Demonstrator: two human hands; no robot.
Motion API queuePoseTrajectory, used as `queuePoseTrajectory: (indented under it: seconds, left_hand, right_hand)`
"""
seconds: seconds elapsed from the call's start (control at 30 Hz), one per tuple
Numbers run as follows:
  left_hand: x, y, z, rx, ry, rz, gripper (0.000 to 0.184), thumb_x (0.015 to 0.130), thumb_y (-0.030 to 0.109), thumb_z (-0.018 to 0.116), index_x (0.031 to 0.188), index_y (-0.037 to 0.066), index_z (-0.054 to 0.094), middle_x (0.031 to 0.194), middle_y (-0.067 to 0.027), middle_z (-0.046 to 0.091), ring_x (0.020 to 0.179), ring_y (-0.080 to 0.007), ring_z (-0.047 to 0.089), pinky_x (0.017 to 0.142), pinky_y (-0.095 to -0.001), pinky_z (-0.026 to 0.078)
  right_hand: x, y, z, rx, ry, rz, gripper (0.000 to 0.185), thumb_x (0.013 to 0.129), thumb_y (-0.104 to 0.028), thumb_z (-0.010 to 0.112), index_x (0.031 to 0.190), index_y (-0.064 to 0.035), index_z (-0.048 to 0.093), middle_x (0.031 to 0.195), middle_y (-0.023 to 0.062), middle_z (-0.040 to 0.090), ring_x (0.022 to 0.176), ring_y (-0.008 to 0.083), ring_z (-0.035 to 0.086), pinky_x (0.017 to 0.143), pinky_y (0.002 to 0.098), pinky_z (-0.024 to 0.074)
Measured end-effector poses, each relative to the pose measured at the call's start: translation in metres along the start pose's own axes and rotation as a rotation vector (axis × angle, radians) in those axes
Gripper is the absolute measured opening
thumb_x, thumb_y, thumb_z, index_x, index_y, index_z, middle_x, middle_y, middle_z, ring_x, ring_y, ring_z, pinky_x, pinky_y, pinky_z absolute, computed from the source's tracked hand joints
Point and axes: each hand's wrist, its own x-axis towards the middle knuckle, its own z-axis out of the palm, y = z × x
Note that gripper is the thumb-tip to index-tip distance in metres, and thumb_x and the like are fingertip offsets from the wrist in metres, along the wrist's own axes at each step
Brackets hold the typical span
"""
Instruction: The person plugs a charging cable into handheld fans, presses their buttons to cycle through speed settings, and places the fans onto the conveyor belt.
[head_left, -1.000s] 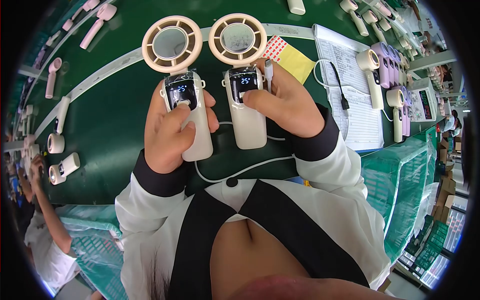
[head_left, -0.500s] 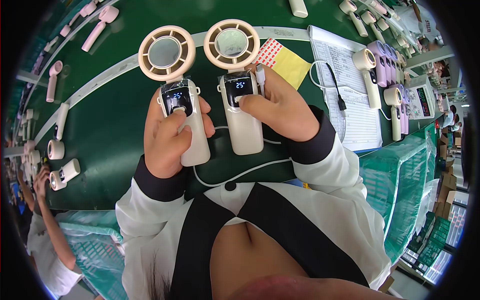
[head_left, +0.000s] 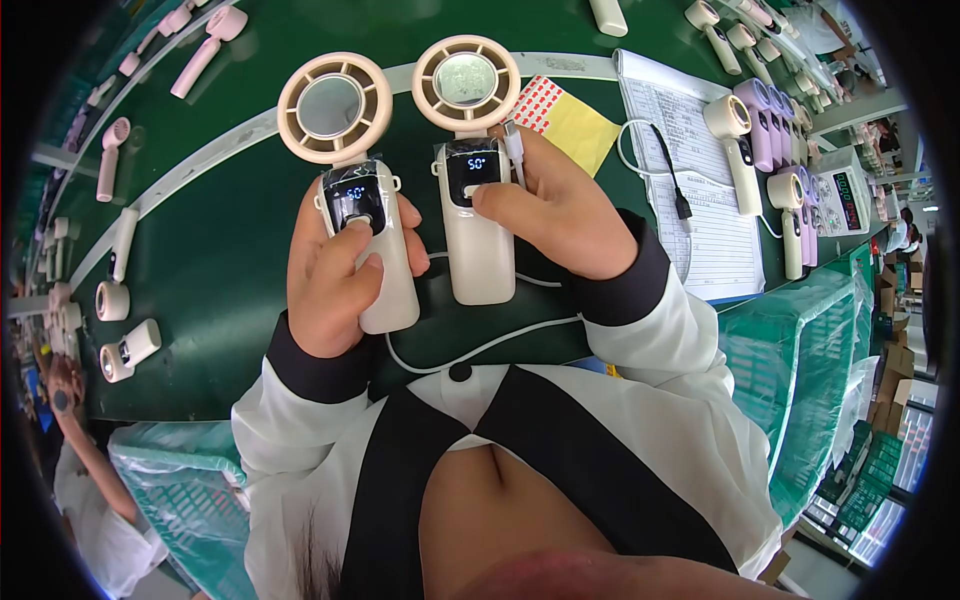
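My left hand is wrapped round a cream handheld fan, its thumb on the button below the lit display. In my right hand is a second cream handheld fan, with that thumb also on its button. Both round heads point away from me, side by side and apart. The right fan's display reads 50°; the left one looks like 50° or 60°. A white cable plug sticks up by the right hand's fingers, beside the fan. Some fingers are hidden behind the handles.
Under the hands is a green table. A yellow sheet with red stickers lies beside a clipboard of forms with a cable across it. Several fans and a meter box stand right. Green crates flank me; a co-worker's arm shows left.
Both displays have gone from 25° to a higher reading. The right fan has shifted slightly up and left; the left fan is almost still. The co-worker's hand at left has moved down.
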Motion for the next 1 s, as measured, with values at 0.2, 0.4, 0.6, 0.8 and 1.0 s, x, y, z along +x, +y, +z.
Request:
queuePoseTrajectory:
  seconds: [0.2, 0.4, 0.6, 0.8, 1.0]
  left_hand:
    - [0.0, 0.0, 0.001, 0.013, 0.016, 0.014, 0.061, 0.064, -0.005, 0.03, 0.124, 0.0, 0.031, 0.096, -0.0216, 0.054, 0.069, -0.0268, 0.055, 0.066, -0.0312, 0.045]
    - [0.0, -0.002, -0.001, 0.001, 0.01, 0.0, 0.062, 0.064, -0.006, 0.031, 0.125, 0.0, 0.031, 0.097, -0.0218, 0.054, 0.069, -0.027, 0.055, 0.066, -0.0314, 0.045]
    - [0.0, -0.002, 0.001, -0.015, 0.006, -0.006, 0.061, 0.064, -0.006, 0.031, 0.125, 0.0, 0.031, 0.097, -0.0219, 0.054, 0.069, -0.027, 0.055, 0.066, -0.0316, 0.046]
    - [0.002, -0.003, -0.001, -0.032, -0.003, -0.029, 0.06, 0.065, -0.005, 0.03, 0.125, -0.001, 0.031, 0.097, -0.0222, 0.054, 0.07, -0.027, 0.055, 0.065, -0.032, 0.046]
    - [0.006, -0.007, -0.002, 0.013, 0.001, 0.016, 0.054, 0.07, -0.002, 0.035, 0.124, -0.003, 0.031, 0.097, -0.0223, 0.053, 0.066, -0.0263, 0.055, 0.062, -0.0304, 0.046]
  right_hand:
    - [0.0, 0.003, 0.001, 0.003, 0.007, -0.024, 0.037, 0.079, -0.003, 0.051, 0.116, 0.0006, 0.048, 0.092, 0.0062, 0.057, 0.079, 0.0109, 0.048, 0.073, 0.0207, 0.0395]
    - [0.0, 0.003, 0.002, 0.015, 0.004, -0.026, 0.038, 0.079, -0.004, 0.051, 0.116, 0.0007, 0.048, 0.089, 0.0053, 0.056, 0.077, 0.0103, 0.047, 0.07, 0.02, 0.0389]
    - [-0.002, -0.002, -0.001, -0.02, -0.011, 0.024, 0.036, 0.078, -0.005, 0.053, 0.113, 0.0013, 0.05, 0.086, 0.0053, 0.057, 0.074, 0.0102, 0.047, 0.067, 0.0193, 0.0386]
    - [0.002, 0.003, -0.002, -0.023, 0.047, 0.048, 0.03, 0.079, -0.009, 0.057, 0.107, 0.0013, 0.054, 0.08, 0.0051, 0.056, 0.07, 0.0099, 0.047, 0.064, 0.019, 0.0382]
    - [0.015, 0.016, -0.002, -0.23, 0.073, 0.099, 0.027, 0.08, -0.018, 0.059, 0.097, 0.002, 0.055, 0.075, 0.0075, 0.056, 0.066, 0.0149, 0.049, 0.062, 0.0235, 0.0399]
